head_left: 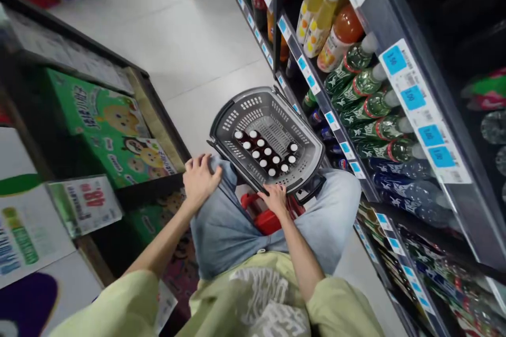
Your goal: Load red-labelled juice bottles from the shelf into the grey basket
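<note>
My left hand [201, 179] lies over my bent left knee with its fingers spread, holding nothing. My right hand [276, 200] is at the near rim of a grey plastic shopping basket [241, 99], its fingers curled over the edge. Inside the basket, several dark bottles [268, 151] with white caps stand upright, most grouped towards the near side. The basket is on the floor between my knees. A red plastic part [269, 221] shows below the right hand, between my legs; what it belongs to is partly hidden.
Drink shelves [395, 63] line the right side, with green soda bottles [367, 105], juice bottles [316, 16] and price tags [411, 97]. On the left, a display rack [162, 131] holds green boxes [106, 116] beside a price sign [90, 200]. Tiled floor [158, 26] runs ahead.
</note>
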The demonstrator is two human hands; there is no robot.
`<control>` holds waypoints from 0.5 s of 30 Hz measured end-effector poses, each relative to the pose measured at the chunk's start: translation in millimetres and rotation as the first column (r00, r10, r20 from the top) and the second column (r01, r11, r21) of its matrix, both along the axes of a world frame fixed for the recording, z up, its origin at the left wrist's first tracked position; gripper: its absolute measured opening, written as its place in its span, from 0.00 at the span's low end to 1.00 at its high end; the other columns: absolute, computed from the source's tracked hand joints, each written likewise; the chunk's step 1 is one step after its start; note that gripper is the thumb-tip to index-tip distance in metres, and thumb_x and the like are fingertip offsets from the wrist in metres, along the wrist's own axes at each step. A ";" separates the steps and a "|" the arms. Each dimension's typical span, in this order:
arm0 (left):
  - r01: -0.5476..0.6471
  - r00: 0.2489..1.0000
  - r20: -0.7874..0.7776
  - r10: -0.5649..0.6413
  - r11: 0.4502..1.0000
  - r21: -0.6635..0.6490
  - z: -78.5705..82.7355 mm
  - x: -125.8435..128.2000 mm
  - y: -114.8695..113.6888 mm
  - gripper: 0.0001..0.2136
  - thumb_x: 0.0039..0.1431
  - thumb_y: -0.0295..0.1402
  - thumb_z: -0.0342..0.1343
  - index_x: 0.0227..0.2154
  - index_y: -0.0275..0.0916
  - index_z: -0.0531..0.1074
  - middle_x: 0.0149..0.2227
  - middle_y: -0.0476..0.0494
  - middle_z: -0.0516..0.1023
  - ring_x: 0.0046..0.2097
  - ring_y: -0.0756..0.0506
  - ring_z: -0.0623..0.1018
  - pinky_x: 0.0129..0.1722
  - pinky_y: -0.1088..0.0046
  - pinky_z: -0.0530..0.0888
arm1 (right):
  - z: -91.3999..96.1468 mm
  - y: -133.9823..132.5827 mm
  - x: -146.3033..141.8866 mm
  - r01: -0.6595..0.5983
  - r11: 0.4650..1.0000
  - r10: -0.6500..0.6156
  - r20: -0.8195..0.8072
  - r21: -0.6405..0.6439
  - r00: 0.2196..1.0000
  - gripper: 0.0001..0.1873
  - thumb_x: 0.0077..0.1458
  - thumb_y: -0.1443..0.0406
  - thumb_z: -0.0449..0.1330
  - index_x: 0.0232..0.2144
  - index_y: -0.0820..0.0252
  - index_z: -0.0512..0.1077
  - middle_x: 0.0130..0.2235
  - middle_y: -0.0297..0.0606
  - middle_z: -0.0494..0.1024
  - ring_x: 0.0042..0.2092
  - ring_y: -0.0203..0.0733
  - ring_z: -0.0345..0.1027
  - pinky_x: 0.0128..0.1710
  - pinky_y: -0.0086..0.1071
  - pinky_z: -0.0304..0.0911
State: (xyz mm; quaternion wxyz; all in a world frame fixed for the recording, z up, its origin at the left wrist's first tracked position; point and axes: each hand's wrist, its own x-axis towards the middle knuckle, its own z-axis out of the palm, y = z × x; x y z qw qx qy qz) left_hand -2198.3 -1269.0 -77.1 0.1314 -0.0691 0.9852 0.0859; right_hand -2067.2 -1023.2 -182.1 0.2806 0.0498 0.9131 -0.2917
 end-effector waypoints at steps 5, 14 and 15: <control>-0.045 0.999 -0.005 0.045 0.999 0.024 3.1 15.1 4.2 0.26 0.71 0.42 0.48 0.64 0.33 0.75 0.68 0.30 0.73 0.68 0.27 0.66 0.64 0.48 0.72 | 2.1 -1.2 7.9 -0.012 1.000 0.012 -0.009 -0.005 1.000 0.23 0.74 0.50 0.60 0.63 0.50 0.78 0.61 0.43 0.83 0.63 0.55 0.70 0.67 0.49 0.53; -0.032 0.991 -0.129 0.035 0.999 0.025 29.0 34.3 14.1 0.26 0.72 0.39 0.46 0.63 0.30 0.76 0.69 0.25 0.71 0.70 0.25 0.64 0.64 0.43 0.71 | 35.4 6.7 -16.0 0.233 0.914 -0.232 0.042 -0.332 0.972 0.12 0.65 0.64 0.65 0.48 0.57 0.85 0.52 0.45 0.87 0.57 0.52 0.78 0.67 0.48 0.63; -0.015 0.992 -0.128 0.017 1.000 0.018 32.4 36.6 12.4 0.26 0.72 0.40 0.45 0.62 0.30 0.77 0.69 0.25 0.71 0.70 0.24 0.64 0.62 0.43 0.72 | 46.1 11.3 -15.8 0.251 0.897 -0.265 0.011 -0.364 0.964 0.11 0.65 0.65 0.64 0.46 0.57 0.85 0.49 0.43 0.88 0.54 0.50 0.80 0.63 0.44 0.68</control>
